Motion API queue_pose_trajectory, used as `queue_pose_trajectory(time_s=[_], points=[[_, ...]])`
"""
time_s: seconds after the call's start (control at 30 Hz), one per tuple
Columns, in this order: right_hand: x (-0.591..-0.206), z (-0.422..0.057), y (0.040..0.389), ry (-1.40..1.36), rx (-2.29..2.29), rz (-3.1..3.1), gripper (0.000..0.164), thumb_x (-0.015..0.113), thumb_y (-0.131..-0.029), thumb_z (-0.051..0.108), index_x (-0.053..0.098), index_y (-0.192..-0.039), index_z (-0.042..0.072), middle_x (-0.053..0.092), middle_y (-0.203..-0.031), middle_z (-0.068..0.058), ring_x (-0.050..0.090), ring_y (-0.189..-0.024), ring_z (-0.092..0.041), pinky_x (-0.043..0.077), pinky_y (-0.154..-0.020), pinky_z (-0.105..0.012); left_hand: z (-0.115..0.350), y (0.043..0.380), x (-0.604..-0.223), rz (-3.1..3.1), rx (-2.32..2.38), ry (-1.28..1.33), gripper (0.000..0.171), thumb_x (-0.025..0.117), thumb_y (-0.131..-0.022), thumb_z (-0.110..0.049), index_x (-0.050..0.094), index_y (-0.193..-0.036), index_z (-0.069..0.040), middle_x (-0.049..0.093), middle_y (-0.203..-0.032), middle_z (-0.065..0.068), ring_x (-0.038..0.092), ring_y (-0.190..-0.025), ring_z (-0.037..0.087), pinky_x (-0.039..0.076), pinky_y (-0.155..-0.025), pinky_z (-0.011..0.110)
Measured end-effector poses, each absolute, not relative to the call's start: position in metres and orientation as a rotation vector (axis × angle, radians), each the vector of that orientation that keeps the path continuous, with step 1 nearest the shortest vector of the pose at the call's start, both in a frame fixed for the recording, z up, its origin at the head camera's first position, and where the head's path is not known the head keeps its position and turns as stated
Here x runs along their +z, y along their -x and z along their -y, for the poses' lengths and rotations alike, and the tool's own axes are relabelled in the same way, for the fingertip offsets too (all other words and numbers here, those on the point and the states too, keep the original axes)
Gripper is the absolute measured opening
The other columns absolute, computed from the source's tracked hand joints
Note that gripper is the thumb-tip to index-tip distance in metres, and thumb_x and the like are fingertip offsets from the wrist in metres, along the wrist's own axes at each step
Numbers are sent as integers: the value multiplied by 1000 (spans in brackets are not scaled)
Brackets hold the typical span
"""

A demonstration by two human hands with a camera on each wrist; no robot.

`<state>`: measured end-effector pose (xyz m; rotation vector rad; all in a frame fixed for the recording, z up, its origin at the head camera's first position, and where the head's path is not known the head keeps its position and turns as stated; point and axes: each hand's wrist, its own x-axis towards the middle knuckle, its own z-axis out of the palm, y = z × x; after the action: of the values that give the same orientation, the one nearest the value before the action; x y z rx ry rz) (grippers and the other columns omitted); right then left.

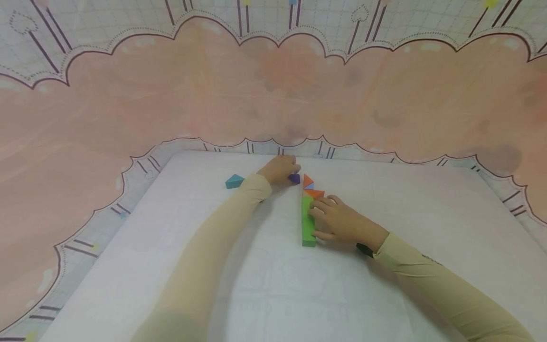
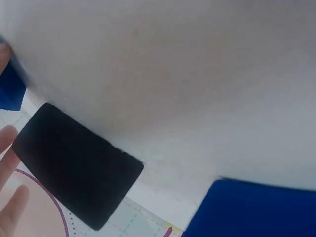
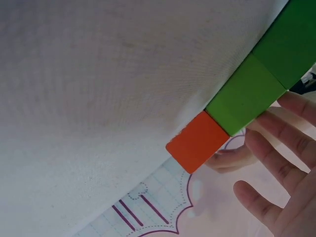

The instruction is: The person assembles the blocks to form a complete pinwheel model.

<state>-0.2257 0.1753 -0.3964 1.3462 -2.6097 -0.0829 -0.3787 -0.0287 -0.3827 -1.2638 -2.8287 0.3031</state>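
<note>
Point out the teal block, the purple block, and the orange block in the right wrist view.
Teal block (image 1: 234, 180): head view, top face.
Purple block (image 1: 295, 179): head view, middle of its visible part.
Orange block (image 3: 198, 141): right wrist view, visible face.

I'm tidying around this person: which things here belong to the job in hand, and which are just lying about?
Job in hand:
purple block by the left grip
two orange triangular blocks
light blue block between them
green blocks at the right grip
white tabletop beneath

Apparently just lying about:
teal triangular block, set apart from the row, perhaps a spare
peach covering, backdrop only
</note>
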Motion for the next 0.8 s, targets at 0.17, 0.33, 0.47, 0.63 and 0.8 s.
queue_pose_trajectory(time_s=[0.17, 0.33, 0.47, 0.63, 0.8], points=[[-396, -175, 226, -1340, -86, 2631, 49, 57, -89, 46, 55, -121, 9, 57, -121, -9, 49, -117, -25, 40, -102, -48, 28, 378, -383, 2809, 365, 1323, 33, 64, -88, -24, 60, -119, -16, 59, -118, 8, 56, -109, 24, 43, -102, 36], [-397, -175, 226, -1347, -94, 2604, 48, 57, -89, 46, 55, -120, 9, 57, -120, -8, 50, -116, -25, 41, -101, -47, 28, 377, -384, 2790, 390, 1343, 33, 65, -87, -21, 61, -119, -19, 60, -116, 7, 57, -107, 24, 44, -100, 37], [-397, -175, 226, -1350, -96, 2587, 47, 57, -88, 46, 55, -119, 9, 57, -119, -7, 50, -115, -24, 42, -100, -47, 29, 375, -384, 2750, 399, 1356, 29, 64, -87, -20, 62, -115, -17, 62, -111, 6, 58, -103, 23, 46, -97, 36], [-396, -175, 225, -1345, -87, 2593, 47, 58, -88, 46, 56, -119, 9, 58, -119, -8, 50, -115, -25, 41, -100, -47, 34, 372, -382, 2649, 445, 1382, 26, 63, -88, -21, 59, -113, -13, 63, -109, 7, 59, -103, 23, 47, -96, 35], [-396, -175, 225, -1344, -93, 2582, 47, 57, -88, 46, 56, -118, 9, 58, -118, -7, 50, -115, -24, 41, -100, -46, 41, 367, -379, 2578, 479, 1415, 29, 64, -88, -20, 56, -114, -12, 63, -109, 7, 59, -104, 24, 47, -98, 36]])
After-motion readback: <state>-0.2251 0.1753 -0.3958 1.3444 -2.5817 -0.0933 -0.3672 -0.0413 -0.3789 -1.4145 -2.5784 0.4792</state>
